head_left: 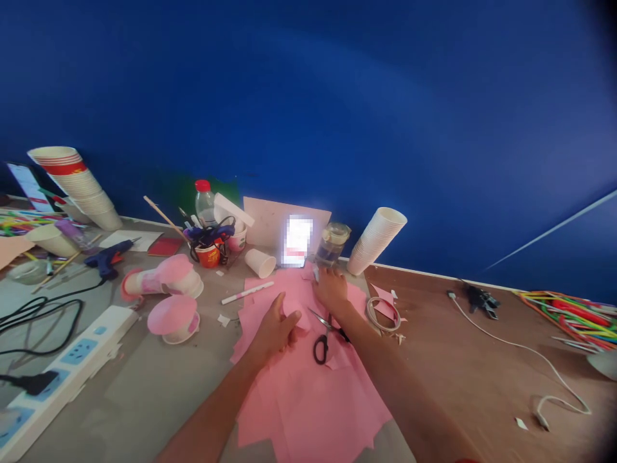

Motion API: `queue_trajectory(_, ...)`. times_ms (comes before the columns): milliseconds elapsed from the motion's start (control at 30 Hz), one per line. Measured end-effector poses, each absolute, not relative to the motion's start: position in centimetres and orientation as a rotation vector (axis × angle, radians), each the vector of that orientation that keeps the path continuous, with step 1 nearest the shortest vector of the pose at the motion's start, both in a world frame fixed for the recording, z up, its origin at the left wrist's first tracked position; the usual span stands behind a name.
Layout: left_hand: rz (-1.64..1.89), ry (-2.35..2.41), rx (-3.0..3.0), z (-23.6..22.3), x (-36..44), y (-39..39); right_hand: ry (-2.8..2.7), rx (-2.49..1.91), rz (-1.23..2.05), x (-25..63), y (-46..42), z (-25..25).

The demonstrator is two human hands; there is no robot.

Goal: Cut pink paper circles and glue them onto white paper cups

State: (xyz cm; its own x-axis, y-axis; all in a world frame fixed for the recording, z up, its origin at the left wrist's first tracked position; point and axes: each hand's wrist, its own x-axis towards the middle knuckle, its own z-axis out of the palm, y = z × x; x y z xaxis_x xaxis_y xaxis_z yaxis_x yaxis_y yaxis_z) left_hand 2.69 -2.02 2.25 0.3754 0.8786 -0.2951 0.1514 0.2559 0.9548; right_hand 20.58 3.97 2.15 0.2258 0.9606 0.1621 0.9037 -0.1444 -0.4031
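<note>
Several overlapping sheets of pink paper (pixel 303 392) with ragged cut edges lie on the table in front of me. My left hand (pixel 274 328) curls around a raised fold of the pink paper. My right hand (pixel 331 289) rests on the far part of the sheets, its fingertips hidden against the paper. Between my hands lie black-handled scissors (pixel 324 337), their handles on the paper and their blades closed. A white marker pen (pixel 247 292) lies just beyond my left hand, beside the paper.
Pink-covered paper cup shapes (pixel 164 280) and a hot glue gun (pixel 108 257) sit on the left, near a white power strip (pixel 72 363). Stacked paper cups (pixel 376 241), a pen pot (pixel 208 254) and a bottle (pixel 205 202) line the blue wall. A coiled cable (pixel 383 315) lies right.
</note>
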Motion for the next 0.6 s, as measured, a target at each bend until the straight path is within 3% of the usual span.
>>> queue_trajectory(233,1.310,1.353,1.493,2.1,1.8,-1.3,-1.666,-1.882,0.286,20.3,0.8,4.5)
queue_trajectory(300,1.450,1.312,1.495,2.1,1.6,-1.1,-1.541,-1.673,0.562,19.9,-1.2,5.2)
queue_trajectory(400,1.394,1.138,1.475,2.0,1.7,-1.4,-1.227,-1.388,0.957,19.0,-3.3,5.4)
queue_trajectory(600,1.104,0.922,1.697,1.2,2.7,-2.6,-0.908,-1.136,1.155,17.7,-3.7,2.9)
